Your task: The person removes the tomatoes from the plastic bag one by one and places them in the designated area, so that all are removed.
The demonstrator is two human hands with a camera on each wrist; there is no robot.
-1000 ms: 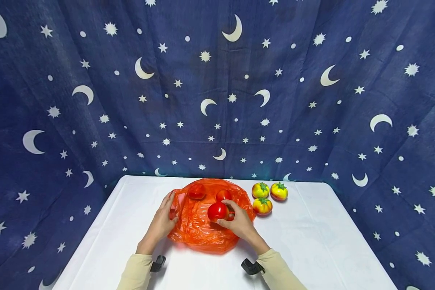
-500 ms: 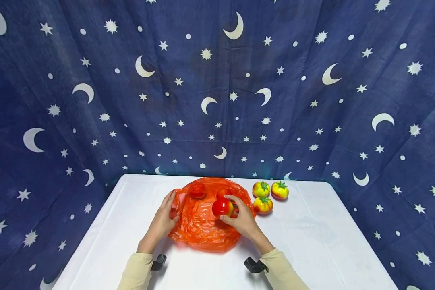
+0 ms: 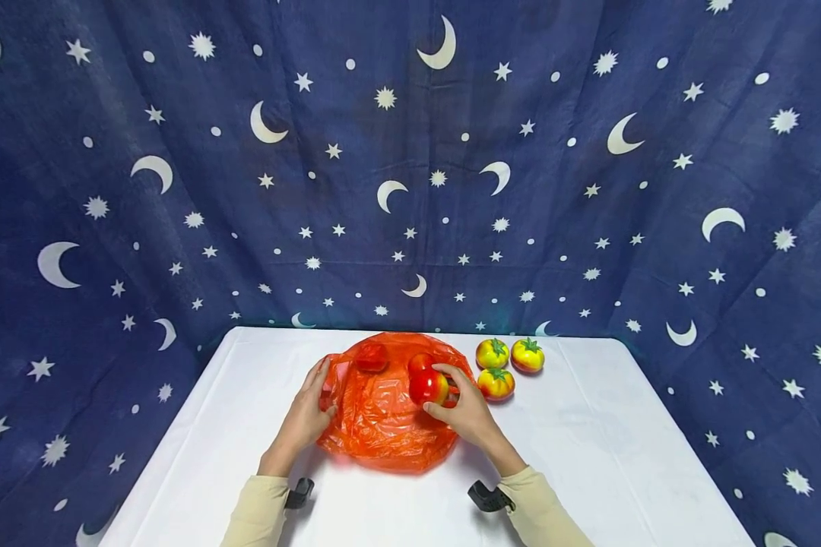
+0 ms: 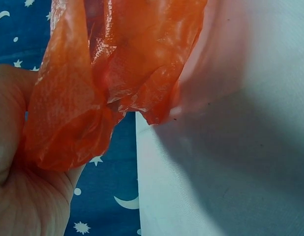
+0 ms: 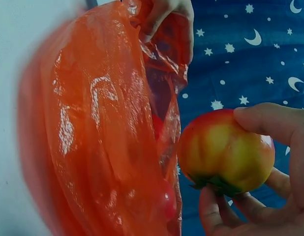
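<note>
My right hand (image 3: 470,414) holds a red and yellow toy tomato (image 3: 429,387) between thumb and fingers, over the right side of a thin red plastic bag (image 3: 376,425). In the right wrist view the green-leaved end of the held tomato (image 5: 226,152) shows, close beside the bag's opening. My left hand (image 3: 304,418) grips the bag's left edge; the left wrist view shows crumpled film (image 4: 68,132) between thumb and fingers. Red round shapes show at the bag's far side, one at the left (image 3: 372,357) and one just behind the held tomato (image 3: 420,363).
Three more yellow and red toy tomatoes stand right of the bag: a rear left one (image 3: 492,354), a rear right one (image 3: 527,355) and a nearer one (image 3: 496,385). All is on a white-covered table (image 3: 588,456) before a dark blue star-and-moon curtain (image 3: 410,152).
My right hand has shifted right and slightly away with the tomato, which has turned to show more yellow. The left hand keeps its place on the bag.
</note>
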